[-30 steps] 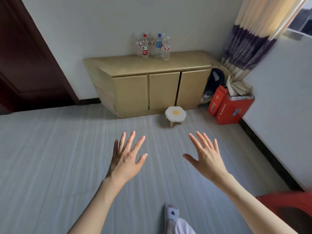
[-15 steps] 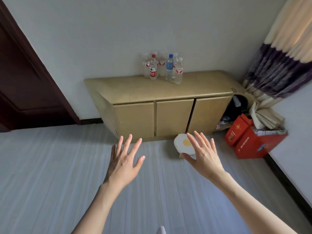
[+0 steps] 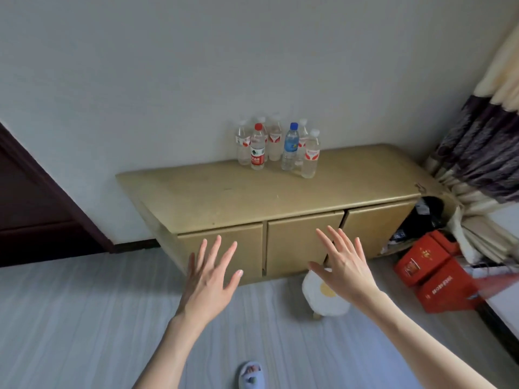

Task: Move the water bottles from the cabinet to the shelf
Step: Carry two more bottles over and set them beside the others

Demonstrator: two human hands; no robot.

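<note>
Several clear water bottles stand in a cluster at the back of a low tan cabinet [image 3: 224,200], against the white wall. One has a red cap and red label [image 3: 257,148], one a blue cap [image 3: 290,147], and one with a white cap [image 3: 310,155] stands nearest the front. My left hand [image 3: 209,279] and my right hand [image 3: 341,266] are held out in front of the cabinet doors, fingers spread and straight, holding nothing. Both hands are well short of the bottles. No shelf is in view.
A small white stool with a yellow spot [image 3: 323,297] stands on the floor under my right hand. Red boxes [image 3: 432,276] and a curtain [image 3: 483,153] crowd the right corner. A dark door [image 3: 33,209] is on the left. A slippered foot [image 3: 250,376] shows below.
The cabinet and bottles have grown larger and closer in view as I moved toward them. Both hands stayed spread and now overlap the cabinet doors.
</note>
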